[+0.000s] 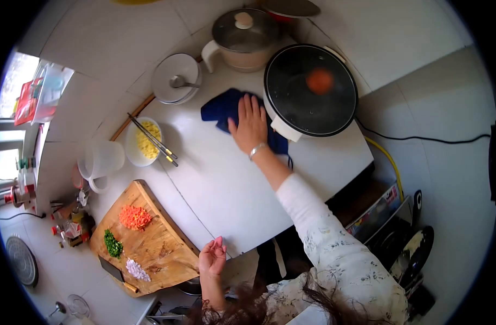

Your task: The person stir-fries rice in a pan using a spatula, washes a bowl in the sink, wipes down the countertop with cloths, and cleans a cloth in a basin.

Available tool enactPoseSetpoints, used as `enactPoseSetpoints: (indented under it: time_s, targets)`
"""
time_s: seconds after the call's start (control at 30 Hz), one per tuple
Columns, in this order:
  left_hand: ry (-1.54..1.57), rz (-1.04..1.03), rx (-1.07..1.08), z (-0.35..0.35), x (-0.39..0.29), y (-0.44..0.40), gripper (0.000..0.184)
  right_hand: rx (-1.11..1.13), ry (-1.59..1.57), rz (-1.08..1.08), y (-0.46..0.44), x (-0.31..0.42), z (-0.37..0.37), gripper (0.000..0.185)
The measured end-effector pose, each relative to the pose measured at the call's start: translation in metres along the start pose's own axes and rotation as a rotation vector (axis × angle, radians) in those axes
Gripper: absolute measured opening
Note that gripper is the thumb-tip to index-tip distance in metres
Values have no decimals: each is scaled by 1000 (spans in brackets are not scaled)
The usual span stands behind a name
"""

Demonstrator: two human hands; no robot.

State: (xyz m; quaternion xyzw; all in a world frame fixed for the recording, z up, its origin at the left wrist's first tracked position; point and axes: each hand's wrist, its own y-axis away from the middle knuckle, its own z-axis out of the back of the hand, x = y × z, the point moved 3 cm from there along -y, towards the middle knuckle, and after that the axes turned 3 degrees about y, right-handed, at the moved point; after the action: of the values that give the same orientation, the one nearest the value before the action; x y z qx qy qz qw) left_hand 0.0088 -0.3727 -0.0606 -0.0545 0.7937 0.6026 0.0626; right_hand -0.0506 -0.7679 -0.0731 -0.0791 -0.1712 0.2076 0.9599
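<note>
My right hand (252, 124) lies flat, fingers stretched out, on a dark blue cloth (226, 107) on the white counter (226, 179). Part of the cloth is hidden under the palm. Just right of it stands a white electric pan (307, 89) with a dark rim and glass lid; an orange-red patch shows on the lid. My left hand (211, 257) hangs by the counter's front edge, fingers curled in and nothing visible in them. Close beside it is a wooden cutting board (161, 260) with piles of chopped orange-red (134, 217), green (113, 244) and pale purple (137, 270) pieces.
A bowl of yellow bits (145, 142) has chopsticks (153, 140) across it. Behind are stacked white bowls (169, 70) with a spoon (183, 82) and a lidded pot (243, 40). A knife (118, 275) rests on the board's edge; a clear jug (104, 158) stands left. A black cord (421, 138) runs right.
</note>
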Motion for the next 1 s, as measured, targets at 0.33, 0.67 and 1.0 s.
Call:
enactPoseSetpoints:
  time_s: [0.33,0.67,1.0]
  targets:
    - [-358,-30,234,-94,45,1,29,325,-104,393,129,-94,81,59]
    - [-950,-127,556,-343,190,0,39,141,-42,353,138,-83,69,61]
    - [-931,-124,715,-342,220,-38,24,-368,-852,-475,36,-49,31,34]
